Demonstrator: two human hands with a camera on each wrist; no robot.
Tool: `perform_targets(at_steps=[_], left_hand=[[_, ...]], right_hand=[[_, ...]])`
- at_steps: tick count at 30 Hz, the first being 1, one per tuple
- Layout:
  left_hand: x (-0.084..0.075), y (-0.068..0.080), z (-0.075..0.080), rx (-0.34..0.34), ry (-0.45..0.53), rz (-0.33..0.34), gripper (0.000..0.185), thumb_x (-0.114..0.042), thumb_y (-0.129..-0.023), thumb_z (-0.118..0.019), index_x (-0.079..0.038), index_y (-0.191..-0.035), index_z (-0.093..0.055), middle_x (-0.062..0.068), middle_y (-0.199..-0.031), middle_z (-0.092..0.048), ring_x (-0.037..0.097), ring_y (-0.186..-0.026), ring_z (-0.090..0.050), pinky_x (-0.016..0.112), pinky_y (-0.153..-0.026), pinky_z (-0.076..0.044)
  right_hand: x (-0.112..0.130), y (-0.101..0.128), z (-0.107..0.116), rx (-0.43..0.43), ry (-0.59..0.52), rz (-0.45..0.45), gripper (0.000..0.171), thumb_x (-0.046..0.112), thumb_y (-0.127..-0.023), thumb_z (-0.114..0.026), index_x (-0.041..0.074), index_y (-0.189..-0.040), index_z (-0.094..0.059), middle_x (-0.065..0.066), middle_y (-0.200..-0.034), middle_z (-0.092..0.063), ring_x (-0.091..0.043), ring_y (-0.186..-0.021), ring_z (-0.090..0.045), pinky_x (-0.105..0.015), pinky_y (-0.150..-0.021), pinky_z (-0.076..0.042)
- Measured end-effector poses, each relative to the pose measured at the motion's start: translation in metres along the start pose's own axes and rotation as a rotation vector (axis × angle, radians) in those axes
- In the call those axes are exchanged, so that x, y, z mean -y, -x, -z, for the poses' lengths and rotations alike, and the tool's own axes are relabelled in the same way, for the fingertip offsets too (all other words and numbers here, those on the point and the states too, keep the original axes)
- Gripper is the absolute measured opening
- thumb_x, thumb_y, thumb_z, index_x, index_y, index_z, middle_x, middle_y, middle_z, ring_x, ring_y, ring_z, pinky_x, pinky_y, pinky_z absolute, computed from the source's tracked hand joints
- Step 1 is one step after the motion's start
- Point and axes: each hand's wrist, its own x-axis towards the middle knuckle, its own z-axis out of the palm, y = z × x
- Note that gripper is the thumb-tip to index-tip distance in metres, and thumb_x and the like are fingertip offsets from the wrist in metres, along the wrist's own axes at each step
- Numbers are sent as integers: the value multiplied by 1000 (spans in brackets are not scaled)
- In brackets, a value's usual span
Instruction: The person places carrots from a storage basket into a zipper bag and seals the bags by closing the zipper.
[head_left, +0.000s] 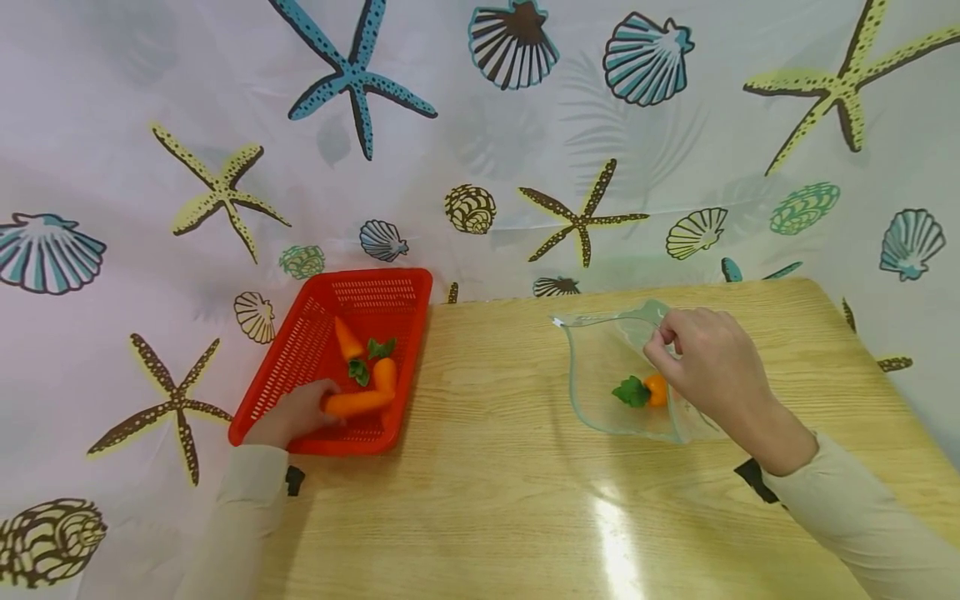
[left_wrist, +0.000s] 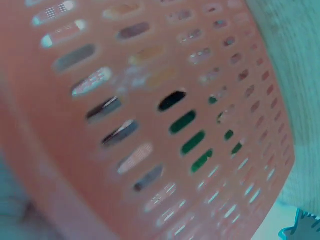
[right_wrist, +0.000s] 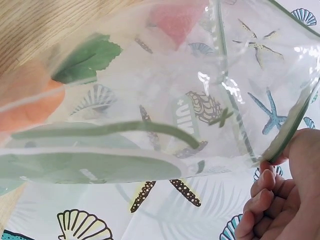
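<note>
My left hand [head_left: 300,410] reaches into a red plastic basket [head_left: 422,333] and grips an orange carrot [head_left: 358,404] by its near end. Beside it in the basket lie another carrot [head_left: 385,375] and a carrot [head_left: 347,338] farther back, with green leafy tops. The left wrist view is filled by the slotted basket wall [left_wrist: 150,120], which hides the fingers. My right hand [head_left: 712,358] pinches the rim of a clear zip bag [head_left: 600,358] with green edging, holding it up. Inside the bag sits an orange vegetable with a green leaf [right_wrist: 90,60], probably a carrot.
The wooden table [head_left: 487,467] spreads between basket and bag. A patterned cloth [head_left: 450,125] with shells and starfish hangs behind and at the sides. Small black pieces [head_left: 295,480] show beside each wrist.
</note>
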Motion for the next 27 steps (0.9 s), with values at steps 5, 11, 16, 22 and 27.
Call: perform_targets(at_steps=[5, 11, 16, 22, 27], left_hand=[[-3, 9, 8, -42, 85, -39, 48, -36, -78, -74, -9, -113, -56, 5, -97, -56, 23, -88, -50, 39, -81, -45], [-5, 16, 20, -111, 136, -40, 53, -38, -79, -73, -6, -116, -53, 9, -99, -54, 24, -87, -49, 36, -76, -46], [-8, 19, 26, -150, 151, -83, 55, -39, -82, -70, -4, -120, -52, 11, -103, -53, 25, -88, -48, 35, -75, -44], [-19, 23, 30, -220, 190, -121, 57, -40, -84, -66, -6, -126, -48, 10, -110, -50, 26, -92, -46, 38, -79, -43], [-39, 27, 29, -273, 232, -142, 61, -43, -84, -65, -9, -129, -44, 8, -111, -48, 25, -96, -44, 40, -84, -43]], right_hand=[[0, 0, 2, 7, -1, -9, 15, 13, -75, -49, 11, -60, -50, 2, -52, -44, -15, -47, -38, -30, -48, -32], [0, 0, 2, 2, 1, -9, 15, 13, -75, -48, 11, -60, -49, 2, -51, -43, -15, -47, -37, -29, -49, -32], [0, 1, 3, 2, -1, -15, 15, 12, -75, -49, 11, -60, -49, 3, -51, -41, -15, -47, -36, -29, -49, -31], [2, 1, 3, 10, -10, -17, 14, 12, -75, -49, 11, -61, -50, 2, -52, -43, -15, -48, -37, -29, -49, -32], [3, 1, 3, 23, -14, -25, 13, 11, -75, -50, 12, -62, -52, 2, -53, -47, -15, -49, -41, -30, -50, -35]])
